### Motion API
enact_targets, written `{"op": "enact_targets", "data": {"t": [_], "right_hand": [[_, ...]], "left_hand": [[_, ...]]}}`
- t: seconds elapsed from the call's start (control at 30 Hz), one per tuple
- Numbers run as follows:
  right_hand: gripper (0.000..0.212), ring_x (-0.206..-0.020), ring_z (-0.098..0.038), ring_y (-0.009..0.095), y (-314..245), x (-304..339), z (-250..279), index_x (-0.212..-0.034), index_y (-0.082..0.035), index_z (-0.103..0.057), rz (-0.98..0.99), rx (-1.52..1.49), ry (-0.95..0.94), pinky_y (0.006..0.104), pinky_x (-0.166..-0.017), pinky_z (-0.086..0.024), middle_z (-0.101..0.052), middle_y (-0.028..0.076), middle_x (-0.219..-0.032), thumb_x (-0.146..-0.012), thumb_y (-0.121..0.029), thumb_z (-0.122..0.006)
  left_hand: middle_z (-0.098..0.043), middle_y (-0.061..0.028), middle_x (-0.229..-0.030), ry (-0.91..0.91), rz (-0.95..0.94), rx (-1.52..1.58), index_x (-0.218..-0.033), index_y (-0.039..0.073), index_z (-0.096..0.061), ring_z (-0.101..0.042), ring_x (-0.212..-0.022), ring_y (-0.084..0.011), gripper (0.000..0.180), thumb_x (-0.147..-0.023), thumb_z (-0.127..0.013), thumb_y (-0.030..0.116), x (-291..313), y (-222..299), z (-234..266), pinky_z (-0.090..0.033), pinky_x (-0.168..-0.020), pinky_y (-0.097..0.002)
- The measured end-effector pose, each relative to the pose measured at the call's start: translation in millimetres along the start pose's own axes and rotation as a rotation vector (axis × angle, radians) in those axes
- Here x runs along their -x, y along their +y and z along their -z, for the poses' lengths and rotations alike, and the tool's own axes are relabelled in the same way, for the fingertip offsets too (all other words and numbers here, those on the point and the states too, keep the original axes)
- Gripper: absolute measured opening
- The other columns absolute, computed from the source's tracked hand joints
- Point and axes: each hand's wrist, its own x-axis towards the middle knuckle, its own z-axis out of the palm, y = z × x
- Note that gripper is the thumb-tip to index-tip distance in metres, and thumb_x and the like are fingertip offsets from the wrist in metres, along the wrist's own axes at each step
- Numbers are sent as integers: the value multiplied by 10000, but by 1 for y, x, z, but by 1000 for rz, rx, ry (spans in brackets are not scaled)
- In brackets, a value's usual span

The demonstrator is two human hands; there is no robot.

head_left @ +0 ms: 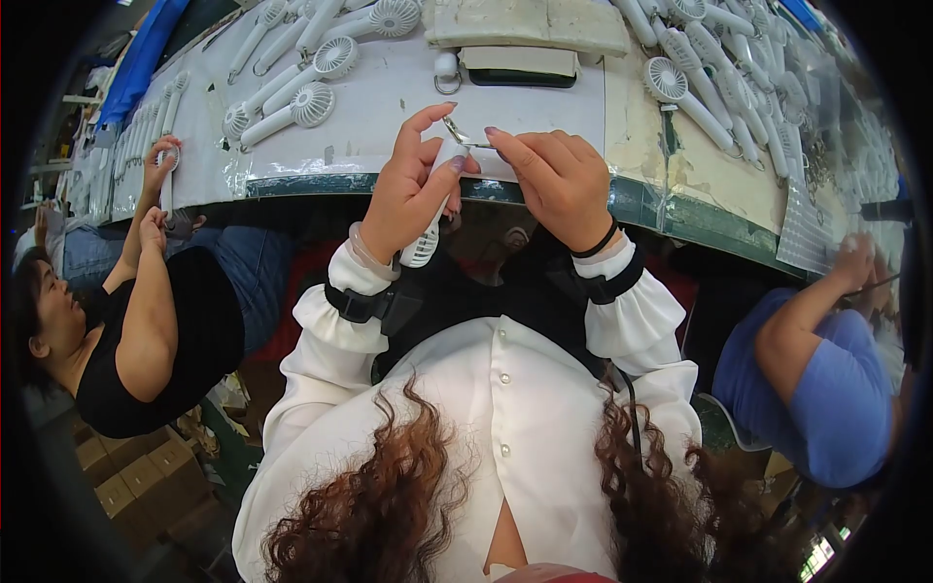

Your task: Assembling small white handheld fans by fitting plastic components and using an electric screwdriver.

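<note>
Just over the table's near edge, my left hand [413, 185] is closed around a white handheld fan [448, 154]. The fan is tilted, its slotted head [421, 250] pointing down toward my lap and its handle end up. A small silver metal clasp [453, 126] shows at the handle end, by my left fingertips. My right hand [562, 177] is closed in a pinch on a thin metal piece [479, 146] that reaches to the handle end. Its exact kind is too small to tell, and my right fingers partly hide it.
Several white handheld fans [313, 104] lie on the table at left, and more fans [669, 80] are heaped at right. A pale slab [530, 24] and a black flat object [522, 78] lie ahead. People sit at both sides, one in black [190, 321], one in blue [826, 379].
</note>
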Motion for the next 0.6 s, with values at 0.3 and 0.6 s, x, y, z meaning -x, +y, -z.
{"op": "enact_targets", "data": {"t": [0.3,0.6], "right_hand": [[421,-673,-598,193,1,3,0,-1104,-117,-675,2,-14,-19,305,-563,-458,-638,32,-813,-704,14,-679],[421,-670,-597,189,1,5,-2,-1105,-116,-670,-8,-12,-51,292,-556,-467,-631,30,-813,-706,15,-676]], "left_hand": [[-637,-79,-922,11,-7,-41,-1415,74,-280,-530,-609,-66,515,-942,-481,26,0,-2,-1,-465,-577,-203],[-639,-85,-929,28,2,-44,-1412,74,-282,-532,-613,-68,517,-938,-481,12,0,-2,-2,-468,-580,-206]]}}
